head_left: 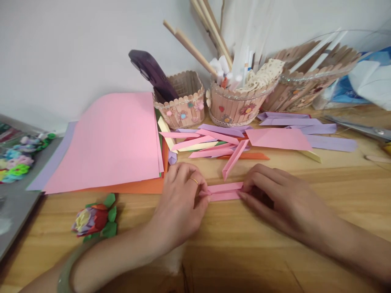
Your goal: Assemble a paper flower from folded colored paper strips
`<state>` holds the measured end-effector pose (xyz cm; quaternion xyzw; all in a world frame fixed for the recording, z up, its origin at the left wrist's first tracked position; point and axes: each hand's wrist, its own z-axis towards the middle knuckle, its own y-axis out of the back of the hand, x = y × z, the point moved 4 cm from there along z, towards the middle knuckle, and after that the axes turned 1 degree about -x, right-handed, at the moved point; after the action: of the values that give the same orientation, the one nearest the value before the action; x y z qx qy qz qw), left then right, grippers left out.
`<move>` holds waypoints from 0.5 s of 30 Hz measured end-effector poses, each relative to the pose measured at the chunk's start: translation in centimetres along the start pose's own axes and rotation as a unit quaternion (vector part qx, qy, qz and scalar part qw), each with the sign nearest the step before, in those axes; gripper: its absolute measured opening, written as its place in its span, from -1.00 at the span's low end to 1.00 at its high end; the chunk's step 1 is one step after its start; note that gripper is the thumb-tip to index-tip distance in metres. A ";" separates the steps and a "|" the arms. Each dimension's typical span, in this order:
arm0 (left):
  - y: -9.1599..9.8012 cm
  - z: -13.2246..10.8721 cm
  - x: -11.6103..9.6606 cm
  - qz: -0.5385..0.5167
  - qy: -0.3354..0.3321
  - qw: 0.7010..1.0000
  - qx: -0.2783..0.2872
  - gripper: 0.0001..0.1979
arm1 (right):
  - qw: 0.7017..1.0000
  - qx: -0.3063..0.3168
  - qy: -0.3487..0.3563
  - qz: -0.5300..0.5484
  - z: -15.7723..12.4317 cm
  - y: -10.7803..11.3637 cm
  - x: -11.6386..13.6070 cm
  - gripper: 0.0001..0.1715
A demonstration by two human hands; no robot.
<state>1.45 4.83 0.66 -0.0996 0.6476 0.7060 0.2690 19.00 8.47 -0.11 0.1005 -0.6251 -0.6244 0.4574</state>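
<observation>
A narrow pink paper strip (225,192), folded lengthwise with a crease along its middle, lies between my two hands just above the wooden table. My left hand (185,195), with a ring on one finger, pinches its left end between thumb and fingers. At the right end, my right hand (275,193) has its thumb and fingertips closed on the paper. Just behind the strip are several folded paper strips (210,142) in pink, purple, cream and orange. A flat pink paper piece (276,139) rests on the right of that pile.
Coloured paper sheets (106,142) are stacked at the left, behind a folded paper flower (93,219). Along the wall stand craft-stick baskets (183,108), one holding a purple phone (152,73), another pens and sticks. Scissors (363,128) lie at the right. A grey surface (18,215) borders the left.
</observation>
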 end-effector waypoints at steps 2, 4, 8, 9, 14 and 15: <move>-0.1 0.0 -0.3 -0.008 -0.058 0.998 0.002 -0.86 | 0.999 -0.018 0.039 -0.012 -0.1 0.3 0.2 -0.85; -0.3 -0.1 -0.8 -0.009 -0.125 0.992 -0.001 -0.78 | 0.993 -0.037 0.104 -0.046 -0.1 0.8 0.8 -0.79; -0.7 -0.6 -1.1 0.016 -0.149 0.988 -0.042 -0.78 | 0.965 -0.035 0.232 -0.116 -0.4 1.5 2.1 -0.60; -0.7 -0.7 -1.1 0.036 -0.154 0.986 -0.056 -0.79 | 0.960 -0.032 0.247 -0.127 -0.5 1.5 2.2 -0.58; -0.6 -1.9 -1.9 0.199 -0.286 0.934 -0.073 -0.72 | 0.962 0.011 0.246 -0.117 -1.1 0.5 1.7 -0.60; -0.6 -2.1 -2.0 0.219 -0.303 0.925 -0.061 -0.69 | 0.965 0.013 0.236 -0.110 -1.1 0.3 1.5 -0.61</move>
<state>2.95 2.33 0.84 0.2474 0.4963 0.7819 0.2847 19.11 6.72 0.59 0.3191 -0.4926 -0.6211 0.5193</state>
